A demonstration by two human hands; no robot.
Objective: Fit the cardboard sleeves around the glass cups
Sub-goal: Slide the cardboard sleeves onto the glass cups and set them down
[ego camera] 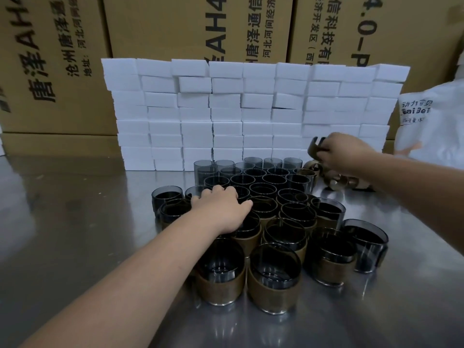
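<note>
Your right hand [345, 153] is out past the far right corner of the cluster. It pinches one curled cardboard sleeve [315, 146], held clear above the loose sleeves [336, 183] that lie in a heap on the bench [75, 222] just beside the cups. Your left hand [221, 209] lies over the rims in the middle-left of the cluster, fingers bent down among the glasses. Whether it actually grips one I cannot tell, since the fingertips are hidden.

I judge you to be roughly halfway through. The sleeved cups [275, 285] fill the near rows, each smoky glass banded in brown around its lower half. The bare cups [263, 178] stand packed together in the far rows, close to the wall of white foam blocks [226, 109], and none of them shows a sleeve as far as I can see. So the back rows are what is left. The heap looks small against that many glasses, so you may well need more sleeves before you finish.
</note>
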